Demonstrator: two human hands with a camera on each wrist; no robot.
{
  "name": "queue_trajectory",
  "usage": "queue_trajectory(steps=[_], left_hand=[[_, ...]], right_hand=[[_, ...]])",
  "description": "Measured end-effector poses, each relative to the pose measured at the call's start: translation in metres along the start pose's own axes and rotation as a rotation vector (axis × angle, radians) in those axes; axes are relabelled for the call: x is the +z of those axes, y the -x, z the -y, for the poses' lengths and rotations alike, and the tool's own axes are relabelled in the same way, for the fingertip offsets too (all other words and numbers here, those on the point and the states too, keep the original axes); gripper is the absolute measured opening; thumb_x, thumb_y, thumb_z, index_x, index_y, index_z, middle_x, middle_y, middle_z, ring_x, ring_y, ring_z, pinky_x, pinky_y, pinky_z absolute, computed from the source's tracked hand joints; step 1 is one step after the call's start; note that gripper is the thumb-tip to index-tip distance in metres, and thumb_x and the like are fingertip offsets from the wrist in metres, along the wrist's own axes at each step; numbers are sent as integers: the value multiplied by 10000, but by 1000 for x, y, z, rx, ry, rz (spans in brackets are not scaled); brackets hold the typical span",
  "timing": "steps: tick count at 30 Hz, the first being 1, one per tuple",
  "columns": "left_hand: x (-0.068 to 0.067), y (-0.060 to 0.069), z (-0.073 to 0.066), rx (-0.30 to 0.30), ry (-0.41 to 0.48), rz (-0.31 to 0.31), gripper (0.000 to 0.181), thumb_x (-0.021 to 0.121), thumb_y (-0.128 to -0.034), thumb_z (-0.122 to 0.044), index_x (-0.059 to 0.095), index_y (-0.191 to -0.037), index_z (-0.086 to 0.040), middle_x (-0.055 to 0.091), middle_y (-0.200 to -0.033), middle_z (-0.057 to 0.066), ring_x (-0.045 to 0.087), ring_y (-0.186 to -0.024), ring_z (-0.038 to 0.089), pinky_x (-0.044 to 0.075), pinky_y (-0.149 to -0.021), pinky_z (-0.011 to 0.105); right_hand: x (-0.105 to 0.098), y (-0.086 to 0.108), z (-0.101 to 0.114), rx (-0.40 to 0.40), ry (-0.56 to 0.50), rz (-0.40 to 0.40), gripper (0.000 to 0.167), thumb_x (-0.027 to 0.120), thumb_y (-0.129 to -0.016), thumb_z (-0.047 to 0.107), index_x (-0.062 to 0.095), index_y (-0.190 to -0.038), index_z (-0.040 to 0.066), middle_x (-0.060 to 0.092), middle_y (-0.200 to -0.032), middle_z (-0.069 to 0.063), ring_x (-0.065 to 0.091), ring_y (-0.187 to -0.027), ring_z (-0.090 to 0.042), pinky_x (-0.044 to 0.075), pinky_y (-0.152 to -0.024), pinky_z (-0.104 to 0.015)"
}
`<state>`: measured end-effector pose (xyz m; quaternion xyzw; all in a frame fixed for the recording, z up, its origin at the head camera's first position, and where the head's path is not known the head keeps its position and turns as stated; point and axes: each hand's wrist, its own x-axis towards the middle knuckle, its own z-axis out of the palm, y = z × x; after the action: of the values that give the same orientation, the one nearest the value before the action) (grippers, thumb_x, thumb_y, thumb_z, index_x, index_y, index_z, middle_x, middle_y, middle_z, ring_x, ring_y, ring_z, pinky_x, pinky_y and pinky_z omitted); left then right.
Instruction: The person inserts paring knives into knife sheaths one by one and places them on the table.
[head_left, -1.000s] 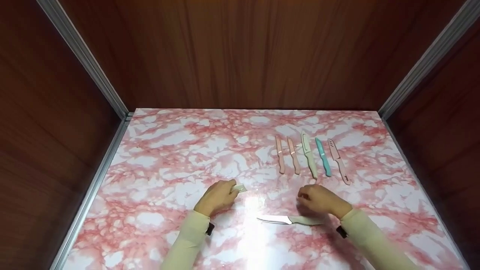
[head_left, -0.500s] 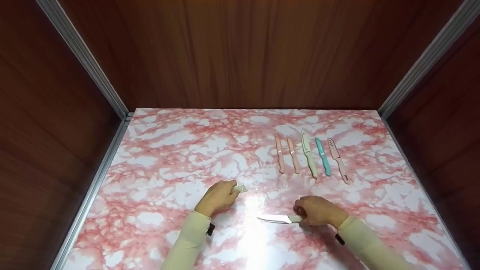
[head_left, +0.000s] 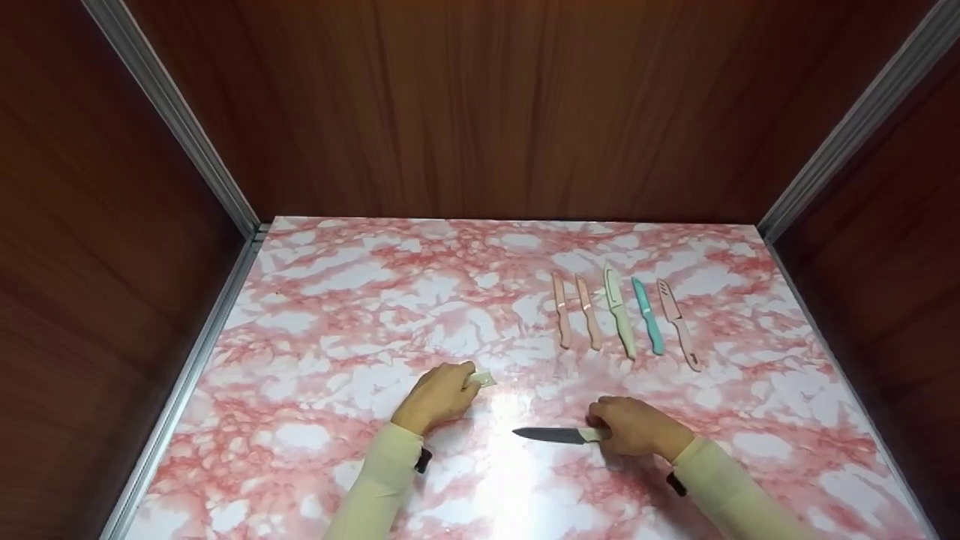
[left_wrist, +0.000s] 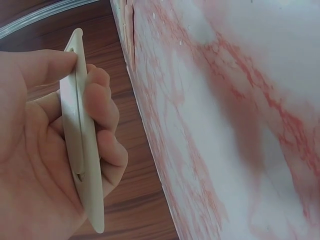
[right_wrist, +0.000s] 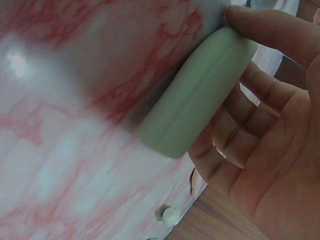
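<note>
My left hand (head_left: 439, 396) holds a cream blade sheath (left_wrist: 75, 115) between thumb and curled fingers. In the left wrist view a long slit runs along the sheath; in the head view only one end (head_left: 482, 378) shows past the fingers. My right hand (head_left: 637, 426) grips the pale green handle of a knife (head_left: 551, 435), whose bare blade looks dark and points left toward the left hand. Close up in the right wrist view, the handle (right_wrist: 200, 95) lies under the thumb, with the fingers behind it. The knife is low over the table; whether it touches is unclear.
Behind the right hand several knives lie side by side on the pink marbled table (head_left: 337, 300): two pink ones (head_left: 562, 311), a pale green one (head_left: 619, 311), a teal one (head_left: 647, 315) and a pink one with a slotted blade cover (head_left: 679, 322). Wooden walls (head_left: 480, 112) enclose the table.
My right hand has come down onto the knife handle and taken hold of it. The blade has gone from shiny to dark, seemingly tilted. The left hand stays nearly still with the sheath.
</note>
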<state>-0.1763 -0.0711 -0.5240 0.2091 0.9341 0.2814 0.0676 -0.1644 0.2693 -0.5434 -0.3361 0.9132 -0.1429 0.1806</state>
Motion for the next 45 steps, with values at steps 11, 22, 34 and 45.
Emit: queue_trajectory(steps=[11,22,34,45], left_hand=[[1,2,4,0,17,-10,182,509,-925,-224,479,-756,-162,416,-613,-70,372,-517,94,314,-485,260],[-4,2,1,20,32,-14,182,484,-924,-201,467,-749,-152,422,-612,-75,376,-504,83,314,-471,247],[-6,-1,-6,38,16,-12,207,488,-933,-208,451,-736,-155,351,-603,-71,327,-511,87,285,-482,248],[-5,-3,-9,75,18,-10,202,487,-950,-235,465,-764,-161,358,-625,-72,341,-540,84,294,-509,245]], right_hand=[[4,-4,2,-6,-25,-62,182,687,-797,123,572,-934,160,519,-760,106,479,-654,-76,438,-615,-305],[-13,-12,7,-34,-29,-254,100,660,-828,127,571,-850,165,427,-623,122,374,-528,-62,353,-509,-260],[-27,-19,8,-9,-5,-397,125,610,-871,218,569,-753,204,411,-575,142,372,-506,-42,350,-511,-253],[-37,-21,14,-58,-9,-466,230,554,-952,332,593,-771,195,437,-585,158,385,-490,-21,371,-528,-256]])
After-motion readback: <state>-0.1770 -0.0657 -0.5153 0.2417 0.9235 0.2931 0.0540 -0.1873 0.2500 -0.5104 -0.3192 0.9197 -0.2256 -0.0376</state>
